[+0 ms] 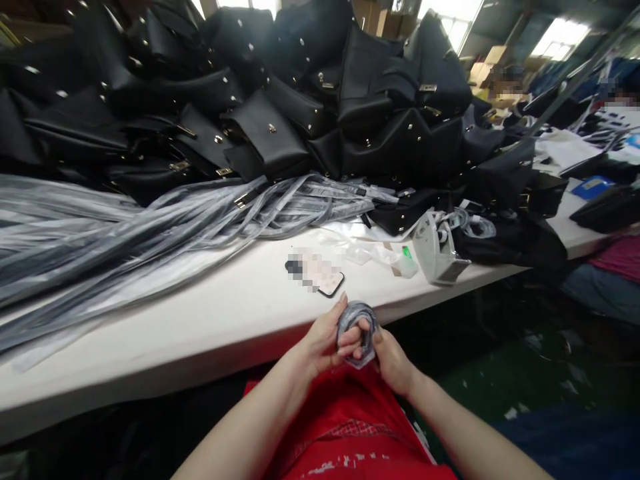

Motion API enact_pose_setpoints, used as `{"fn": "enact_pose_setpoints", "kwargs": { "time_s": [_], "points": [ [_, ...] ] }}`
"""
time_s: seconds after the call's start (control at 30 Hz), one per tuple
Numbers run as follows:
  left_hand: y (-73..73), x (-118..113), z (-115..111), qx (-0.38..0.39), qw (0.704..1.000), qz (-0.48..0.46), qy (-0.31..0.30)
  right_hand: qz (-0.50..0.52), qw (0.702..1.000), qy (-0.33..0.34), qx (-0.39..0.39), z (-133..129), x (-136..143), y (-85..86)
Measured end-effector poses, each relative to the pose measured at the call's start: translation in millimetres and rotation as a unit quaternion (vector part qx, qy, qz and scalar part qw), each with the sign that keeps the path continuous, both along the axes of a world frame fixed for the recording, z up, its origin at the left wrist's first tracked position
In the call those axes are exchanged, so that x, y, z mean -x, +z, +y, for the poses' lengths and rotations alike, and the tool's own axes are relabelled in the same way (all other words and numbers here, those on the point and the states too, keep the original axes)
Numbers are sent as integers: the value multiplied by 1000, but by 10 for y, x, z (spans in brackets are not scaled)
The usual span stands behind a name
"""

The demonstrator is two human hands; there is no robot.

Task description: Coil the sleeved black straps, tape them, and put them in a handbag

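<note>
Just past the table's front edge, in front of my red clothing, I hold a coiled strap [357, 312] in clear plastic wrapping. My left hand [326, 339] grips the coil from the left, its fingertips reaching into the loop. From the other side my right hand [393, 359] closes on the coil's right edge, its thumb pressed against the wrapping. Long plastic-wrapped dark straps [200, 223] lie across the table to the left, some with gold-coloured metal ends. Beyond my hands lies a phone [331, 283], partly blurred out.
Black bags [280, 133] with metal fittings are heaped along the back of the white table [165, 320]. At the right stands a white plastic container [431, 250] beside a clear bag of coiled pieces [477, 225]. Blurred people are at the far right.
</note>
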State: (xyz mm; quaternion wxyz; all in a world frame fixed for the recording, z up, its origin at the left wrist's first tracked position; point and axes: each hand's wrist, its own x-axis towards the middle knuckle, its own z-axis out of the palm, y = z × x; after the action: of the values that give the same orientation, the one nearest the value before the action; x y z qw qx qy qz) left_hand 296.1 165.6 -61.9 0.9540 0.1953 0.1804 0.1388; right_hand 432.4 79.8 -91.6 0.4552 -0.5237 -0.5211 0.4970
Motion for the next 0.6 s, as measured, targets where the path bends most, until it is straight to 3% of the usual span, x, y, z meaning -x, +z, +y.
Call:
{"fn": "enact_pose_setpoints", "kwargs": {
  "time_s": [0.13,0.2,0.23,0.3,0.37,0.47,0.53,0.6],
  "points": [
    [-53,-6,-81,-7,996,9,88,-4,998,-51,-25,77,76,37],
    [-90,60,-97,-112,981,103,117,-77,997,9,-15,117,-84,142],
    [-107,98,-110,-200,957,168,129,-126,990,64,-5,126,-177,204],
    [-137,159,-172,-394,871,271,116,-229,954,190,36,113,-322,318],
    [-169,184,-298,-527,796,295,40,-290,908,292,74,65,-374,383],
    [-252,179,-545,-571,766,289,-58,-304,877,358,103,13,-382,367],
    [-338,184,-666,-557,767,314,-50,-306,884,337,105,69,-465,308],
    [-425,207,-717,-541,776,320,-37,-344,911,217,61,223,-640,230]
  ]
}}
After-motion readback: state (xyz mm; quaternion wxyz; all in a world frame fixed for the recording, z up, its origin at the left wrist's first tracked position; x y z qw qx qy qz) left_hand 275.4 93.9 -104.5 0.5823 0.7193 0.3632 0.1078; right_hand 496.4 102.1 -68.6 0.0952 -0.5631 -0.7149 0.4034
